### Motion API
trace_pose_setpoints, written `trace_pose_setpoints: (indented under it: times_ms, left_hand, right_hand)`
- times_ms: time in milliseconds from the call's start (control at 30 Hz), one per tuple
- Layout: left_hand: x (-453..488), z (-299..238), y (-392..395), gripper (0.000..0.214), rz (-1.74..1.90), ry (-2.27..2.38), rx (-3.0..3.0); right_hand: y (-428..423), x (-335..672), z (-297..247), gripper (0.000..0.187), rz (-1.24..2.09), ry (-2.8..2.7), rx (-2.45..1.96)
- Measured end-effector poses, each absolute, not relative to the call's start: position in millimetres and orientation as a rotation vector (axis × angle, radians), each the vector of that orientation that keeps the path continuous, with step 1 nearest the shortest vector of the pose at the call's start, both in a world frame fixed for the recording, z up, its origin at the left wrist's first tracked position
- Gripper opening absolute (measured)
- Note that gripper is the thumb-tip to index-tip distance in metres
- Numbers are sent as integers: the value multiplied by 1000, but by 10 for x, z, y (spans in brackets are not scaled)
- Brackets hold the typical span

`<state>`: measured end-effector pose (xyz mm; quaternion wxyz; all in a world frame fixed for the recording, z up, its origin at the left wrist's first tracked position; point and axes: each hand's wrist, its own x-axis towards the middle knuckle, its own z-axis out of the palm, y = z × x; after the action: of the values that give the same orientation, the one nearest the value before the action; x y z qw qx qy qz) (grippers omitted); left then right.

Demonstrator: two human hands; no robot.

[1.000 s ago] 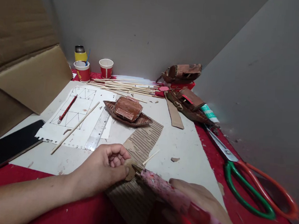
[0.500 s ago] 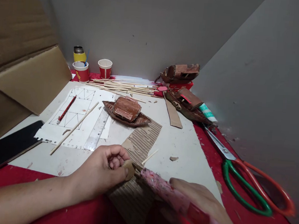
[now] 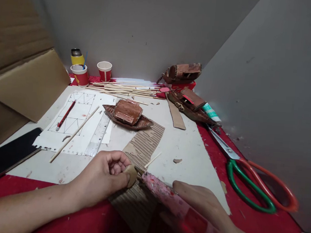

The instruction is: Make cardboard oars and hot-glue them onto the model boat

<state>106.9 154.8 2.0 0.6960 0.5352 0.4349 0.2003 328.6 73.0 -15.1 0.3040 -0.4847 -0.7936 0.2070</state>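
Observation:
My left hand (image 3: 103,179) is closed, pinching a small tan cardboard piece (image 3: 131,174) between thumb and fingers, over a strip of corrugated cardboard (image 3: 144,148). My right hand (image 3: 207,210) grips a pink, glue-smeared glue gun (image 3: 170,200). Its nozzle tip touches the small cardboard piece. A brown cardboard boat model (image 3: 128,114) sits on the white sheet just beyond the strip.
Green and orange scissors (image 3: 248,174) lie at the right on the red cloth. Two more boat models (image 3: 189,103), a bundle of wooden sticks (image 3: 125,89), two red cups (image 3: 104,70), a ruler (image 3: 98,137), a drawing sheet with a red pencil (image 3: 64,114) and cardboard flaps (image 3: 21,73) surround the work area.
Both hands keep their hold and barely shift. The whole view has slid slightly left and up as my head moved.

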Motion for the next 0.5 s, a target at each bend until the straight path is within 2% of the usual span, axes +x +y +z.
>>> trace_pose_setpoints:
  times_ms: [267, 400, 500]
  left_hand:
    - [1073, -27, 1567, 21, 456, 1018, 1175]
    - [1072, -23, 1583, 19, 473, 1020, 1203]
    - [1062, -16, 1600, 19, 486, 1017, 1158]
  right_hand:
    - [743, 3320, -221, 30, 727, -2071, -1316]
    - [774, 3265, -120, 16, 752, -1961, -1237]
    - [789, 3255, -79, 15, 712, -1939, -1210]
